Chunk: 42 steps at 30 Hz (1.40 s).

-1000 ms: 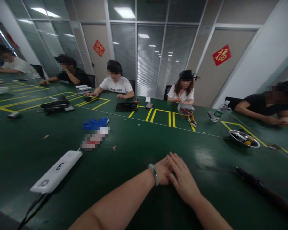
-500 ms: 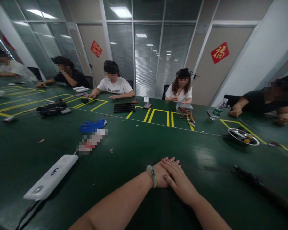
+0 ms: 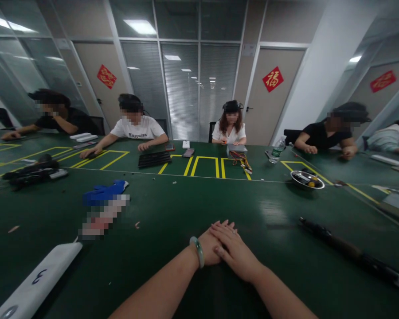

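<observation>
I am watching both hands lying flat on the green worktop (image 3: 173,208), near the middle; the right hand (image 3: 236,252) is resting palm down over the left hand (image 3: 210,245), fingers loosely spread and gripping nothing; the left hand is lying flat beneath it, holding nothing, with a pale green bangle (image 3: 197,251) sitting on its wrist; a white device (image 3: 36,281) is lying at the near left, a blue glove (image 3: 103,192) farther off to the left, a long dark tool (image 3: 349,252) to the right, and a metal bowl (image 3: 307,179) sitting far right; other people are sitting along the far edge.
</observation>
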### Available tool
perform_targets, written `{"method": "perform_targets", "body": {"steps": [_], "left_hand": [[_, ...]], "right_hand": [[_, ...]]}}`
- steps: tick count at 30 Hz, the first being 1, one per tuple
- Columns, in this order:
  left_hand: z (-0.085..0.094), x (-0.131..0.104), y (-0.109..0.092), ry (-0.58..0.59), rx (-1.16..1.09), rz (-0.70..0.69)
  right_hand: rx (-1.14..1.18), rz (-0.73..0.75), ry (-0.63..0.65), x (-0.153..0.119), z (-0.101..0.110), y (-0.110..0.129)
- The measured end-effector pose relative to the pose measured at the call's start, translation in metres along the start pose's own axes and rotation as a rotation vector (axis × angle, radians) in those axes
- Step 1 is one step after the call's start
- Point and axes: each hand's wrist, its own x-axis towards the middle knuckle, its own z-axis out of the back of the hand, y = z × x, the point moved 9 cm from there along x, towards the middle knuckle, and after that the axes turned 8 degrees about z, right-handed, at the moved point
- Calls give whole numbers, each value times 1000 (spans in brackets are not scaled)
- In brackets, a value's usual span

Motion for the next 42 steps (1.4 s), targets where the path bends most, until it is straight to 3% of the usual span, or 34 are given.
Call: {"method": "perform_targets", "body": {"steps": [4, 8, 11, 14, 16, 18, 21, 26, 32, 37, 42], "left_hand": [[9, 2, 2, -30, -77, 34], [16, 1, 4, -2, -173, 36], [17, -1, 6, 24, -219, 47], [16, 0, 9, 31, -236, 70], [15, 0, 9, 40, -236, 80], [15, 0, 9, 45, -231, 86], [16, 0, 8, 39, -218, 84], [18, -1, 6, 10, -183, 80], [19, 0, 4, -14, -165, 87], [20, -1, 9, -17, -177, 146], [31, 0, 5, -120, -143, 155]], "right_hand": [[-184, -31, -118, -10, 14, -20], [-514, -241, -364, -52, 78, -71], [-758, -504, -552, -126, 142, -115], [-894, -846, -665, -231, 191, -158], [-879, -1050, -613, -298, 206, -189], [-787, -1155, -504, -350, 208, -218], [-658, -1123, -412, -386, 206, -247], [-639, -1100, -417, -387, 211, -256], [-620, -1018, -407, -347, 197, -235], [-590, -896, -397, -275, 166, -204], [-519, -683, -372, -171, 121, -150]]}}
